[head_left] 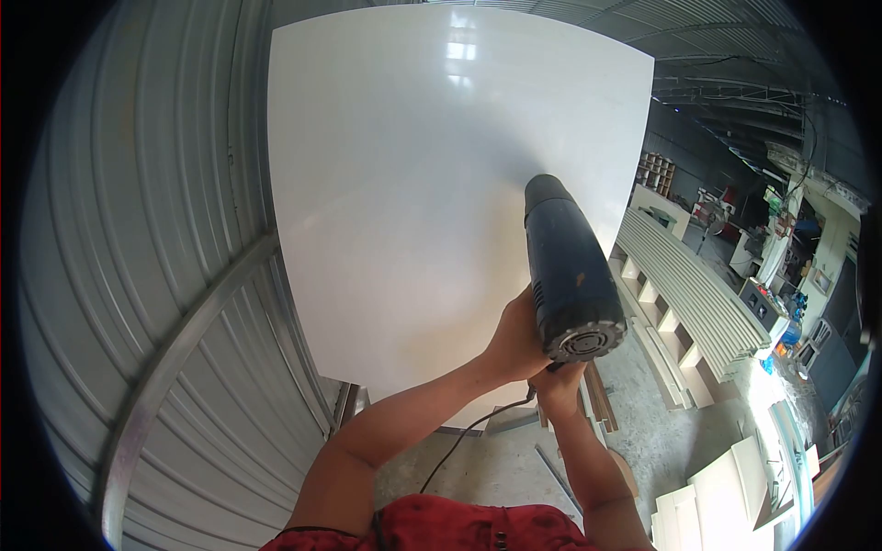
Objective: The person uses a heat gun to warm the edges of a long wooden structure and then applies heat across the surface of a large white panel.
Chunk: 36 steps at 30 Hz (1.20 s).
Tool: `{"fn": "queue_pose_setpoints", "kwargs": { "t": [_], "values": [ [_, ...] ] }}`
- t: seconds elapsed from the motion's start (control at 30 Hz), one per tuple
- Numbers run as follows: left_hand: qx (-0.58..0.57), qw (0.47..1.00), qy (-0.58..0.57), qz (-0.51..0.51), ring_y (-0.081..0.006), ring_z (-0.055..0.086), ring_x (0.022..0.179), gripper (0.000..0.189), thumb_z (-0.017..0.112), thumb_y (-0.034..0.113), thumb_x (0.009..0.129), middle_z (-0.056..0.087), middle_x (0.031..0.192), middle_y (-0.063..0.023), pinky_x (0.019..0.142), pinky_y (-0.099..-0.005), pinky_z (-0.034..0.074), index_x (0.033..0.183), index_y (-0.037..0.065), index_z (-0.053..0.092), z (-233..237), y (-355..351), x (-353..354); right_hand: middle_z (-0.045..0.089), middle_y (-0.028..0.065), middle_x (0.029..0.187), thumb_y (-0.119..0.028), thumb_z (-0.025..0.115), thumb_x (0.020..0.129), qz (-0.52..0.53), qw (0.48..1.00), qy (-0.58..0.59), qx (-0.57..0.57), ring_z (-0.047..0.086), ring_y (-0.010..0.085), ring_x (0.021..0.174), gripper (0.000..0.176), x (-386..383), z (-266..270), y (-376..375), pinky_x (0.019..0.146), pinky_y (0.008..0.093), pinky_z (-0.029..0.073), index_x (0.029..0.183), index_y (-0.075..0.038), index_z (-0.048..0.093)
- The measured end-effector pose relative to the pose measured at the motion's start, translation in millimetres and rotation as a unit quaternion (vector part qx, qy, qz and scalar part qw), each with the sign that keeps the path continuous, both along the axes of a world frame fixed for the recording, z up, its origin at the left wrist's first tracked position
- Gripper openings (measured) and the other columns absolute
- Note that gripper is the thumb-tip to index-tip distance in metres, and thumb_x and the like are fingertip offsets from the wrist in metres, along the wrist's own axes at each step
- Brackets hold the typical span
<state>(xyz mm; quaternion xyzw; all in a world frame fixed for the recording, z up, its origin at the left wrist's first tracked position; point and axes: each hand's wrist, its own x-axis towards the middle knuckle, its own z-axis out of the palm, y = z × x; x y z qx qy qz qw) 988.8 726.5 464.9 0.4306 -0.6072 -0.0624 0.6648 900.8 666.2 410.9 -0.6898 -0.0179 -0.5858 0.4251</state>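
A dark blue heat gun [571,262] is held up in front of me, its nozzle pointing at a large glossy white panel [395,184]. My left hand [516,344] is closed against the gun's left side near the handle, its fingers mostly hidden behind the body. Lower down, my right hand [559,384] is wrapped around the handle, partly covered by the gun's round vented rear. From the handle's base a black cord [457,443] hangs down toward the floor. The nozzle overlaps the right half of the panel in this view.
A corrugated metal wall [165,230] with a steel rail [175,340] runs along the left. Long ribbed panels [694,285] lie stacked at the right. Pale boards [721,491] lean at the lower right, and metal strips [556,473] rest on the concrete floor.
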Motion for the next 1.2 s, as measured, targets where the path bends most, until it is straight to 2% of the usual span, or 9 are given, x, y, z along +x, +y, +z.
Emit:
{"fn": "queue_pose_setpoints", "kwargs": {
  "t": [0.17, 0.37, 0.93, 1.2],
  "values": [
    [-0.001, 1.000, 0.001, -0.004, -0.0213, 0.059, 0.090, 0.031, 0.071, 0.008, 0.069, 0.063, 0.098, -0.0111, 0.079, -0.0319, 0.047, 0.097, 0.002, 0.060, -1, -5, -1, 0.058, 0.0110, 0.107, -0.001, 0.074, 0.066, 0.009, 1.000, -0.007, 0.020, 0.058, 0.0187, 0.097, 0.054, -2, 2, 0, 0.085, 0.0326, 0.047, 0.113, -0.001, 0.049],
    [0.002, 1.000, 0.002, -0.004, -0.0211, 0.059, 0.089, 0.031, 0.071, 0.008, 0.068, 0.063, 0.097, -0.0110, 0.079, -0.0316, 0.047, 0.097, 0.002, 0.060, 0, -2, 0, 0.058, 0.0108, 0.107, 0.000, 0.074, 0.066, 0.008, 1.000, 0.016, -0.010, 0.058, 0.0187, 0.097, 0.053, -1, -1, -4, 0.085, 0.0318, 0.047, 0.113, -0.001, 0.049],
    [-0.001, 1.000, -0.006, -0.001, -0.0206, 0.059, 0.090, 0.028, 0.069, 0.008, 0.072, 0.064, 0.097, -0.0097, 0.078, -0.0310, 0.047, 0.098, 0.003, 0.060, -6, -8, 2, 0.059, 0.0102, 0.106, 0.001, 0.073, 0.066, 0.048, 0.998, 0.002, 0.046, 0.059, 0.0177, 0.096, 0.050, -1, 3, 1, 0.083, 0.0306, 0.048, 0.110, 0.000, 0.051],
    [0.007, 1.000, 0.009, -0.006, -0.0178, 0.059, 0.089, 0.027, 0.068, 0.007, 0.073, 0.064, 0.097, -0.0093, 0.078, -0.0300, 0.047, 0.099, 0.002, 0.060, -1, -4, -2, 0.060, 0.0102, 0.103, 0.001, 0.073, 0.065, 0.019, 1.000, 0.011, 0.007, 0.059, 0.0176, 0.094, 0.047, -3, 7, 0, 0.082, 0.0306, 0.048, 0.108, 0.000, 0.054]
  ]
}}
